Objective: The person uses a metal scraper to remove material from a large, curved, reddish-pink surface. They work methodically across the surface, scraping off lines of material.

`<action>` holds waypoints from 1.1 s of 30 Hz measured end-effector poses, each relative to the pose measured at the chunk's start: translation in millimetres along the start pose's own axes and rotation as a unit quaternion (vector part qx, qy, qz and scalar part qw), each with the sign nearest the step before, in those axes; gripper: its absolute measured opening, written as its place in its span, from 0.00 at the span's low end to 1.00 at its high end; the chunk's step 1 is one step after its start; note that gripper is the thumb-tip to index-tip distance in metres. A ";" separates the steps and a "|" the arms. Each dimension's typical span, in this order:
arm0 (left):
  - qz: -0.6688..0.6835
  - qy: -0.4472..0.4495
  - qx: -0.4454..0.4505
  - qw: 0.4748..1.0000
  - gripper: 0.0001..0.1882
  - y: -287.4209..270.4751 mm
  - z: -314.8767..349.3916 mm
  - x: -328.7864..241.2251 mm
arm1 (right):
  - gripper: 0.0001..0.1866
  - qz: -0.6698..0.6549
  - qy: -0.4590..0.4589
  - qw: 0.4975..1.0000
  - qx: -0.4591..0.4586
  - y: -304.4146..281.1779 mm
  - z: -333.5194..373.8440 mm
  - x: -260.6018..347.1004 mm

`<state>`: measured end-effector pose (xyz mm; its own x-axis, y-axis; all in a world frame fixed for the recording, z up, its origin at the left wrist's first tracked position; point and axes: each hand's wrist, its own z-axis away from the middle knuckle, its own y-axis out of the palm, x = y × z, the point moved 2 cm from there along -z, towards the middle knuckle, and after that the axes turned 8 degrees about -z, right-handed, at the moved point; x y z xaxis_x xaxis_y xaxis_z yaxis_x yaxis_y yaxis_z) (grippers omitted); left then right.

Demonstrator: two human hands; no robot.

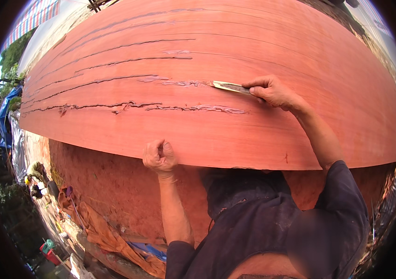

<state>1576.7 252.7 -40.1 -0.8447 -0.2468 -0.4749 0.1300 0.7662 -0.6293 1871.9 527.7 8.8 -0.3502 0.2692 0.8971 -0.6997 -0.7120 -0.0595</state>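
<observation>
A large slab of reddish wood [207,139] spreads out before me, scored by several long dark cracks. Pale purplish-grey filler lies in parts of the cracks, near the middle. My right hand [274,93] grips a narrow flat scraper [231,87] between thumb and fingers. The scraper is pale yellow along one edge and smeared grey; its tip meets the right end of a filled crack [186,83]. At the slab's near edge, my left hand [159,154] is closed in a fist, with nothing showing in it.
Below the slab's near edge is reddish ground [100,172]. Crumpled brown cloth [100,232] and a blue sheet [147,250] lie at the lower left. Farther left, a person [37,174] is beside scattered items. Blue tarpaulin [6,116] hangs near greenery.
</observation>
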 end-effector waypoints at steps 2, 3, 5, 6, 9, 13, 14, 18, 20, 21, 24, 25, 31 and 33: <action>0.012 -0.005 -0.001 1.000 0.11 0.2 -0.5 -0.7 | 0.18 0.040 -0.025 0.999 -0.016 -2.9 4.2 2.8; 0.007 0.002 -0.005 1.000 0.11 0.2 -0.7 -1.0 | 0.18 0.065 -0.029 0.997 -0.025 -5.4 7.0 4.5; 0.010 0.002 -0.006 1.000 0.10 0.2 -0.6 -0.8 | 0.17 0.082 -0.042 0.995 -0.037 -15.3 19.6 10.5; 0.001 0.006 -0.006 1.000 0.10 0.3 -0.8 -0.6 | 0.16 0.101 -0.027 0.993 -0.059 -19.3 25.5 13.0; -0.012 0.004 -0.001 1.000 0.10 0.2 -0.5 0.5 | 0.15 0.083 -0.076 0.992 -0.063 -15.3 39.6 18.5; -0.011 0.004 0.000 1.000 0.10 0.5 0.8 -0.4 | 0.13 0.172 -0.303 0.933 -0.089 19.8 27.5 21.3; -0.001 -0.001 0.001 1.000 0.10 0.6 0.0 0.0 | 0.13 0.220 -0.309 0.921 -0.089 26.1 22.9 20.9; -0.013 0.005 0.002 1.000 0.10 0.2 0.3 -0.3 | 0.15 0.345 -0.357 0.863 -0.091 46.0 9.1 18.0; 0.001 -0.001 0.004 1.000 0.10 0.4 0.2 0.7 | 0.15 0.362 -0.441 0.814 -0.103 54.5 4.2 17.8; -0.009 0.006 0.001 1.000 0.10 0.6 0.2 0.7 | 0.16 0.381 -0.443 0.804 -0.108 57.2 2.1 16.0; -0.005 0.007 -0.004 1.000 0.11 1.7 -0.2 0.9 | 0.16 0.421 -0.444 0.783 -0.113 62.8 -3.4 9.6; -0.001 0.007 -0.005 1.000 0.11 1.8 -0.3 0.8 | 0.16 0.428 -0.443 0.779 -0.112 64.0 -5.2 7.6; -0.004 0.006 -0.001 1.000 0.11 0.8 -0.4 1.1 | 0.17 0.434 -0.444 0.773 -0.132 66.7 -10.1 1.0; -0.005 0.008 -0.003 1.000 0.11 1.0 -0.7 1.6 | 0.16 0.422 -0.438 0.782 -0.133 66.4 -9.9 0.4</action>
<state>1575.1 253.6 -41.0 -0.8544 -0.2444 -0.4586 0.1182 0.7679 -0.6296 1819.2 486.9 0.8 -0.2775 -0.8552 0.4377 -0.5951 -0.2047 -0.7772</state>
